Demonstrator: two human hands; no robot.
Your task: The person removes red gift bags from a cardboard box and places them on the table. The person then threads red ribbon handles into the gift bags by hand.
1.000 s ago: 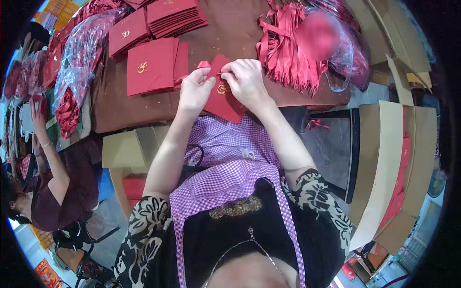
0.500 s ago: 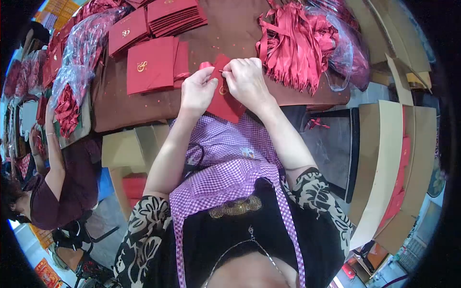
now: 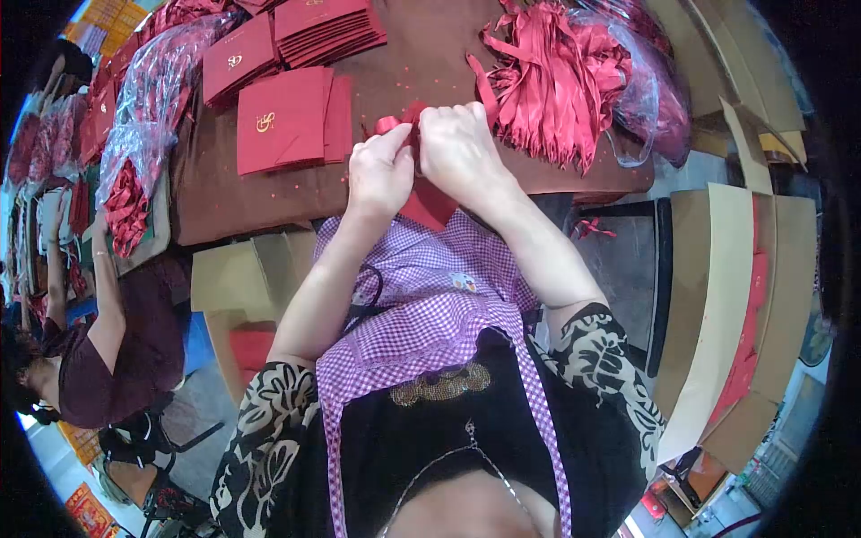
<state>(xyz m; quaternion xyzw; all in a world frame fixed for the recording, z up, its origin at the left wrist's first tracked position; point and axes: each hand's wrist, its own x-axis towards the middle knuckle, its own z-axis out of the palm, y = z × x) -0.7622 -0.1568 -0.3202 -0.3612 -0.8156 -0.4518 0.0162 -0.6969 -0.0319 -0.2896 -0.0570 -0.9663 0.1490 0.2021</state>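
A flat red paper bag [image 3: 430,206] hangs over the table's front edge against my apron, largely covered by my hands. My left hand [image 3: 380,170] is closed in a pinch, with a glossy red ribbon [image 3: 387,125] curling at its fingertips. Close beside it, my right hand [image 3: 462,148] is also closed at the bag's upper part; what lies inside its fingers is hidden. A strip of ribbon [image 3: 482,85] rises just beyond my right knuckles. Flat red bags with a gold logo [image 3: 282,121] lie left of my hands.
A bundle of red ribbons [image 3: 552,90] lies at the right beside a clear plastic bag [image 3: 641,99]. More red bags are stacked [image 3: 327,31] at the back. Cardboard boxes [image 3: 695,314] stand right and left. A co-worker [image 3: 117,350] works at the left.
My hands have drawn together over the bag, covering its gold mark. A ribbon strip now shows beyond my right hand. The co-worker's arms have shifted.
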